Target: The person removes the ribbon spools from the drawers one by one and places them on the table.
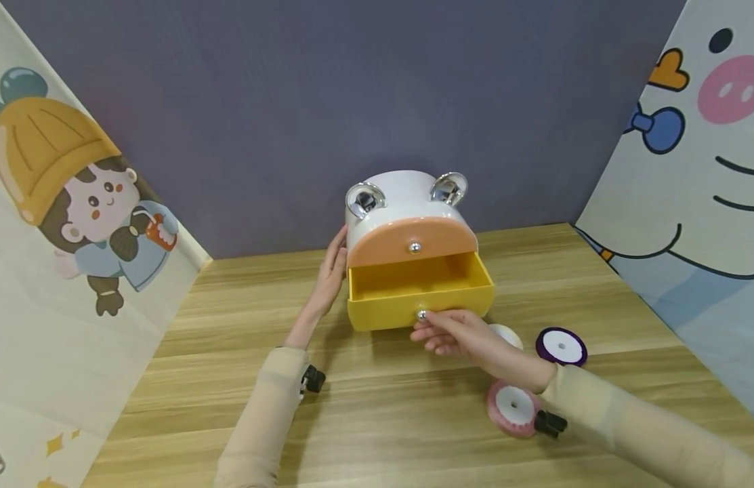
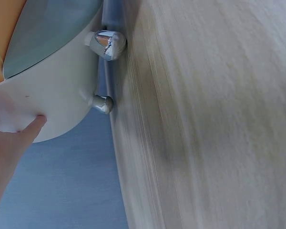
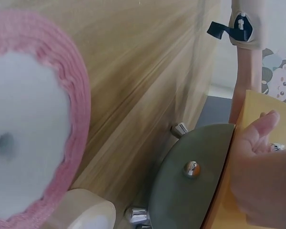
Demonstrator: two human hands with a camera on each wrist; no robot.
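A small white drawer box (image 1: pixel 407 196) with silver ears stands near the back wall. Its top drawer has an orange front (image 1: pixel 383 245); below it, the yellow drawer (image 1: pixel 377 312) is pulled out, with its inside showing. My right hand (image 1: pixel 458 334) pinches the silver knob (image 1: pixel 422 315) of this yellow drawer between thumb and fingers. Against the box's left side lies my left hand (image 1: pixel 329 274), fingers fairly straight along the white wall. In the right wrist view, a green drawer front (image 3: pixel 181 186) with its own silver knob shows below the yellow one, closed.
To the right lie a pink ribbon roll (image 1: pixel 515 407), a purple ribbon roll (image 1: pixel 561 347) and a cream roll (image 1: pixel 507 334) partly hidden by the right hand. Silver feet (image 2: pixel 108 45) hold the box above the wooden table (image 1: pixel 230 379). Printed panels flank both sides.
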